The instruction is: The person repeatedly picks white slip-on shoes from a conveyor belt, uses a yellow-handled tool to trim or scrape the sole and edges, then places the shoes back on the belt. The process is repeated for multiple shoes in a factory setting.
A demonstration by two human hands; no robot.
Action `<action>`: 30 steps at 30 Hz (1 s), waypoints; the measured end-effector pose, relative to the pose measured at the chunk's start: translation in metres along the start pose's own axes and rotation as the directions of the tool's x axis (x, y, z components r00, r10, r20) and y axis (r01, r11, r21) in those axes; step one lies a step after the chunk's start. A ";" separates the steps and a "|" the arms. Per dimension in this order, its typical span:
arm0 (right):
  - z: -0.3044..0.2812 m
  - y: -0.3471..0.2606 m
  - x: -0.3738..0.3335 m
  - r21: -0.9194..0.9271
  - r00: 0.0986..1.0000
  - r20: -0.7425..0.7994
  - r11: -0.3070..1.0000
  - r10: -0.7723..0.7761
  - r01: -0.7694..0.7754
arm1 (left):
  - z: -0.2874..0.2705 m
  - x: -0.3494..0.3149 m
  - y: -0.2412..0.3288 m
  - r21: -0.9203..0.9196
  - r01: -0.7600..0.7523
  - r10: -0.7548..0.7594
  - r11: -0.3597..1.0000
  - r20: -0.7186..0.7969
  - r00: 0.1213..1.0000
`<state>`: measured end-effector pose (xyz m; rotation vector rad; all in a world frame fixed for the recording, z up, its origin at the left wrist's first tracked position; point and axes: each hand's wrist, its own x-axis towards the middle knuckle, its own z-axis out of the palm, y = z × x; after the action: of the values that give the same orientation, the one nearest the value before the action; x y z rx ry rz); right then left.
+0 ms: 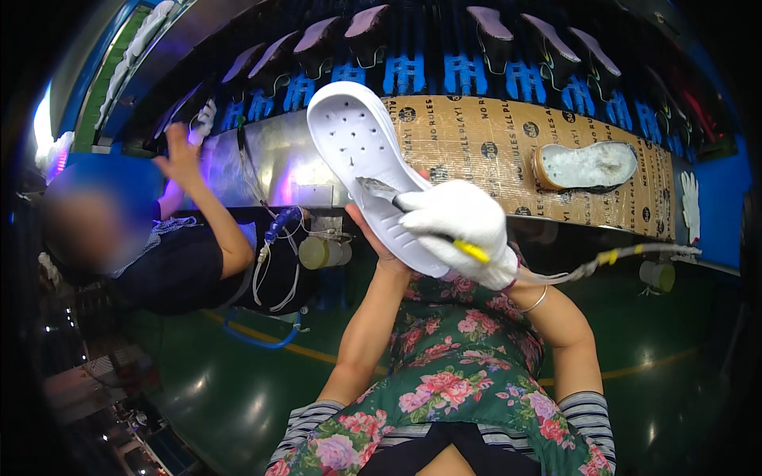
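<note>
A white foam shoe sole with small holes through its toe end is held up at a slant in front of my body. Bare fingers of my left hand wrap its heel part from below and the left edge. My right hand wears a white glove and grips a dark-handled tool with a flat grey tip. That tip lies over the inside of the sole, around its middle; I cannot tell its exact kind. A yellow-marked piece shows between the gloved fingers.
A cardboard-covered bench carries a white-filled sole mould on the right. Beyond it hang several shoe pieces above blue clamps. A pale hose runs from my right wrist. On the left a co-worker's hand is raised.
</note>
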<state>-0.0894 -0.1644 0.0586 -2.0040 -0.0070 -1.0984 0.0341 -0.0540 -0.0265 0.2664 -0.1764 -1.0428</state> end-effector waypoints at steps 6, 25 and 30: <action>-0.003 -0.007 -0.001 0.216 0.978 0.201 0.976 -0.048 0.004 | 0.007 0.017 0.006 -0.097 0.073 -0.048 0.993 0.245 0.968; -0.009 -0.012 -0.004 0.226 0.978 0.178 0.962 0.110 -0.150 | 0.016 0.050 0.042 -0.053 0.428 -0.379 0.902 0.377 0.845; -0.003 -0.020 -0.022 0.102 0.953 0.290 0.993 -0.085 0.058 | 0.025 0.070 0.049 0.145 0.480 -0.493 0.865 0.425 0.759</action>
<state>-0.1121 -0.1457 0.0574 -2.0781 -0.2831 -0.8186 0.1027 -0.0948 0.0129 0.0861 -0.5665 -1.6224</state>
